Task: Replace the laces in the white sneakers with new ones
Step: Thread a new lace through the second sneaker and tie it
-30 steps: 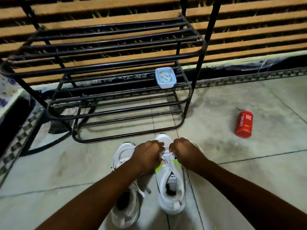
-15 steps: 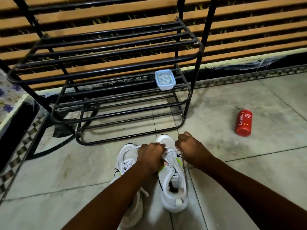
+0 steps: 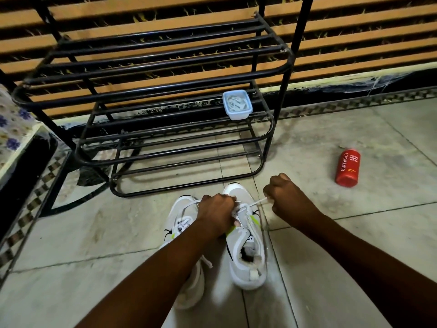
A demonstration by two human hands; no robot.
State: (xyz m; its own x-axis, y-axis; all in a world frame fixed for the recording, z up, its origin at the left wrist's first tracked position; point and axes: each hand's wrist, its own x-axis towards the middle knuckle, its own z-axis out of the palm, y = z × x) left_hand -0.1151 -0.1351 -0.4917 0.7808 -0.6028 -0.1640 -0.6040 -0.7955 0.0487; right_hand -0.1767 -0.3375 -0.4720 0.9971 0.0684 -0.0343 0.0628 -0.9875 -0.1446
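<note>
Two white sneakers with lime accents stand side by side on the tiled floor, toes pointing away. On the right sneaker (image 3: pixel 247 252), my left hand (image 3: pixel 216 213) grips the lacing area near the toe. My right hand (image 3: pixel 287 197) is curled into a fist just right of that shoe, pinching a white lace (image 3: pixel 256 202) that runs taut from the eyelets. The left sneaker (image 3: pixel 183 221) is partly hidden under my left forearm, its own lace still threaded. A small blue-rimmed plastic box (image 3: pixel 237 107) holding white laces sits on the rack's lower shelf.
A black metal shoe rack (image 3: pixel 151 91) stands right beyond the sneakers, against a slatted wall. A red body-wash bottle (image 3: pixel 347 168) lies on the floor to the right. A floral-covered ledge (image 3: pixel 14 129) borders the left side.
My right hand has moved right and away from the shoe, drawing the lace out taut. My left hand stays on the right sneaker's lacing.
</note>
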